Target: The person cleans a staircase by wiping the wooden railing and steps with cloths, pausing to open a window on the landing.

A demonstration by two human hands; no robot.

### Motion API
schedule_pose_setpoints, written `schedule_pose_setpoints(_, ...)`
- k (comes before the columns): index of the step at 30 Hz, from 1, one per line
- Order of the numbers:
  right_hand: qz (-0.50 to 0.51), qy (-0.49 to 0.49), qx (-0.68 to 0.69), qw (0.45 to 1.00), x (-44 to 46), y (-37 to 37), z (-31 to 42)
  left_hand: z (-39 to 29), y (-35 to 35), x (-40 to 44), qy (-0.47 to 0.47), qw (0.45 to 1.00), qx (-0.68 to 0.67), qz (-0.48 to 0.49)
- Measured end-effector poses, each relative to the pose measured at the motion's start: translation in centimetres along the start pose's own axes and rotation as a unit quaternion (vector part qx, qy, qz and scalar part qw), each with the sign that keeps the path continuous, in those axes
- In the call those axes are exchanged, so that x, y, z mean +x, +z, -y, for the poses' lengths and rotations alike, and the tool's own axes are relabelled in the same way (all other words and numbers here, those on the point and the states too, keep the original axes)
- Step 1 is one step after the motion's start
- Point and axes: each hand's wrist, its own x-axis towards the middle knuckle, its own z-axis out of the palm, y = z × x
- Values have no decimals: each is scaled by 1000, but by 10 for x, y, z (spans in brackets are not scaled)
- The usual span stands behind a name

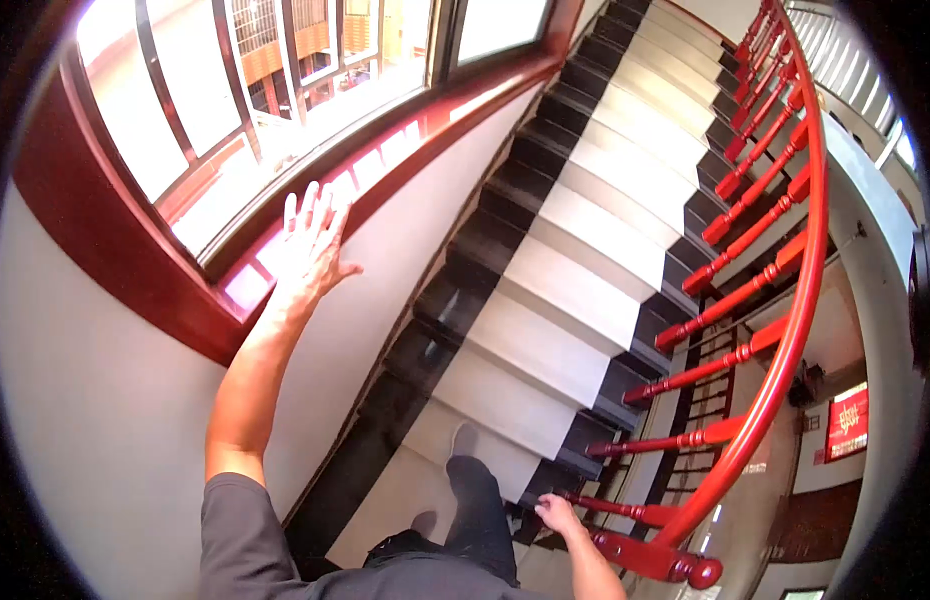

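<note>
My left hand (317,240) is raised at the left with its fingers spread, over the red window sill (385,172). It holds nothing. Whether its fingertips touch the sill I cannot tell. Low on the right, my right hand (559,513) hangs beside the lowest red balusters (625,508), its fingers loosely curled and nothing visible in them. The red handrail (785,372) curves upward to the right of that hand. Below me, one grey shoe (465,440) is on a pale stair step and the other shoe (423,522) is farther back.
Pale stairs (585,258) with black side borders (490,215) climb toward the top. A barred window (285,80) lets in bright light at the upper left, above a white wall (370,290). Past the railing, a lower floor with a red sign (847,422) shows.
</note>
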Motion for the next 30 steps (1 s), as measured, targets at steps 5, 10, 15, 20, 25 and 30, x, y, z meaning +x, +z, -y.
schedule_pose_setpoints(5,-10,-180,-8,984,157,-101,136,16,-2,16,54,996,-34,63)
schedule_pose_setpoints(10,-87,-423,130,892,236,-261,426,31,3,29,85,992,-35,84)
schedule_pose_setpoints(15,-190,-563,237,769,257,-393,710,29,0,37,69,995,-64,43)
schedule_pose_setpoints(20,-301,-470,156,815,299,-450,867,30,-3,36,55,995,-69,41)
schedule_pose_setpoints(25,-367,-406,248,800,326,-412,916,28,-12,42,47,993,-93,64)
schedule_pose_setpoints(30,-493,-350,328,726,335,-377,953,28,-7,47,70,989,-70,107)
